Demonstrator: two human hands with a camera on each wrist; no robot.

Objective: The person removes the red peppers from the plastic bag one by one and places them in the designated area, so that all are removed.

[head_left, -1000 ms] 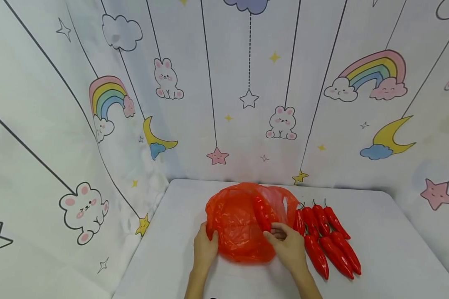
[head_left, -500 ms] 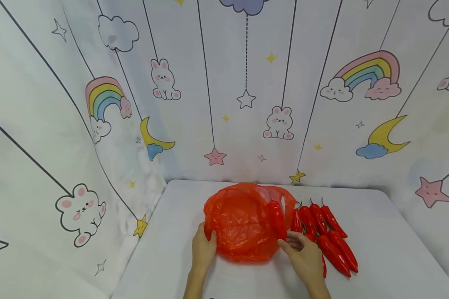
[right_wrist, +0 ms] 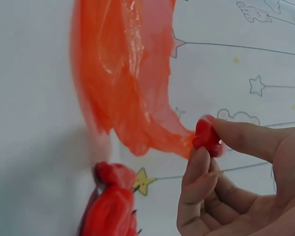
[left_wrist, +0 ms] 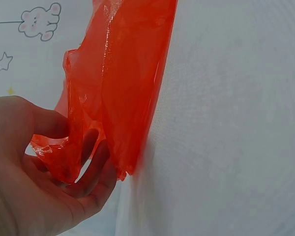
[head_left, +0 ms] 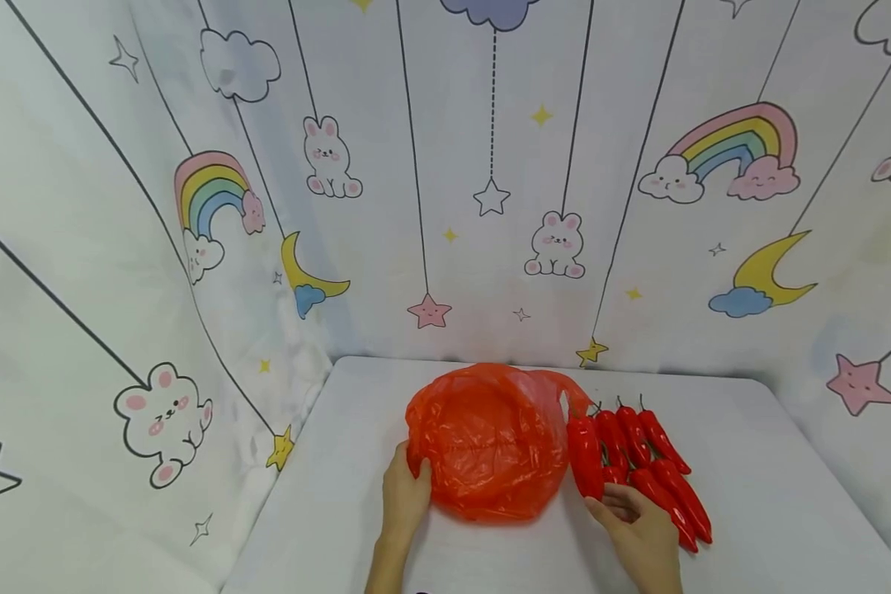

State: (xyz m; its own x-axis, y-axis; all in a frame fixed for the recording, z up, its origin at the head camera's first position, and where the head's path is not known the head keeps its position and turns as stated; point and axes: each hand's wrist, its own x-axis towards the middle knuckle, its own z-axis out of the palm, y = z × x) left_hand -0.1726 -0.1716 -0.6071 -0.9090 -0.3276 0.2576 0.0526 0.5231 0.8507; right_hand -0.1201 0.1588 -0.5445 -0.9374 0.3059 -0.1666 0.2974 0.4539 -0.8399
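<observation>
A thin red plastic bag (head_left: pixel 490 450) stands puffed up on the white table. My left hand (head_left: pixel 408 488) holds its left edge; in the left wrist view the thumb and fingers of that hand (left_wrist: pixel 54 172) pinch a fold of the film (left_wrist: pixel 64 152). Between the thumb and fingers of my right hand (head_left: pixel 642 532) is a glossy red chili pepper (head_left: pixel 585 456), gripped by its lower end with the stem end pointing away. It is beside the bag's right side and overlaps the laid-out peppers. The right wrist view shows the pinched pepper (right_wrist: pixel 207 137) end-on.
Several red chili peppers (head_left: pixel 661 441) with dark stems lie in two rows right of the bag, partly hidden by my right hand. Behind the white table (head_left: pixel 780 495) hangs a cloth backdrop (head_left: pixel 490 256) printed with rabbits, stars and rainbows.
My right hand has carried the chili pepper rightward, from in front of the bag to the near left end of the pepper rows. The left hand keeps its hold on the bag's edge.
</observation>
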